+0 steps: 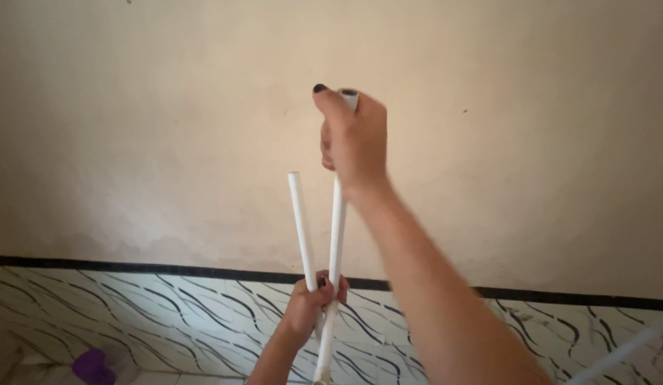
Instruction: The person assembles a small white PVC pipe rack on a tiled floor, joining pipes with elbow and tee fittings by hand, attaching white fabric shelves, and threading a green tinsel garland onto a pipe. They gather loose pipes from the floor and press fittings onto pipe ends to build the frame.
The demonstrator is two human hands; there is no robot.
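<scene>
Two thin white plastic pipes (pixel 336 214) up against the beige plaster wall (pixel 167 142): we've got our right hand (pixel 354 135) wrapped round one's top, left hand (pixel 308 306) gripping both lower down. Purple cup (pixel 93 365) sits bottom-left.

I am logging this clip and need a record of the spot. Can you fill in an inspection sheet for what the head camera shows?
Surface: no worktop seen; patterned black-and-white tiles below.
Job's things: two white tubes, a longer tube and a shorter tube, both roughly upright, spreading apart upward.
Clutter: purple object at lower left, blurred; another white bar at lower right.
Grippers: right hand closed around the longer tube's top end; left hand clasps both tubes lower down.
Cables: nothing seen.
Surroundings: plain beige wall, black border strip above the tiles.
</scene>
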